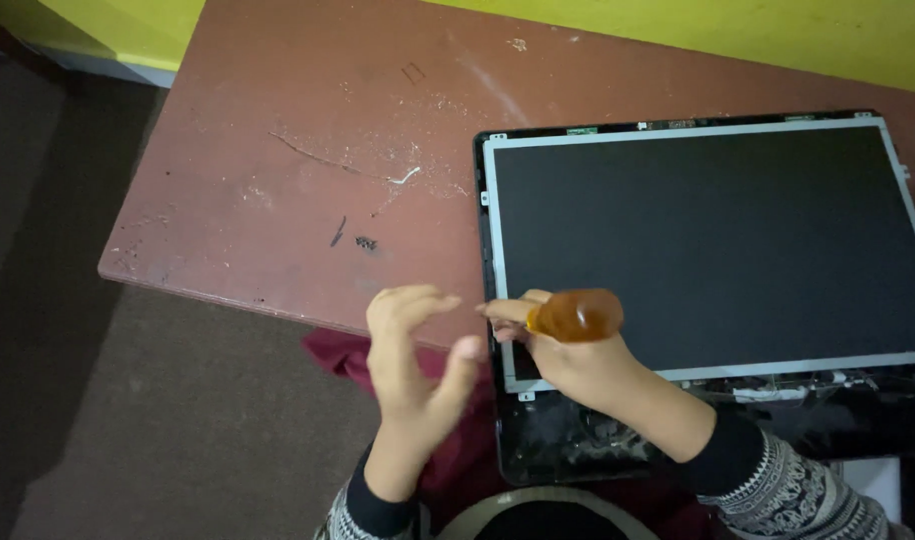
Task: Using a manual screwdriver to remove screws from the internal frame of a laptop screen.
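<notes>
Gripping an amber screwdriver handle [576, 315], the right hand [568, 365] rests on the screen [708, 240]; the left hand [410, 365], seemingly empty, spreads wide just beside it.

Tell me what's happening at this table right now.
A person is bent over a laptop screen panel lying flat on a worn reddish-brown table, its bezel off and metal frame exposed. The right hand grips a screwdriver with an amber handle at the panel's lower left corner. The left hand hovers open beside it, fingers curled, holding nothing. A dark red cloth hangs below the table edge.
</notes>
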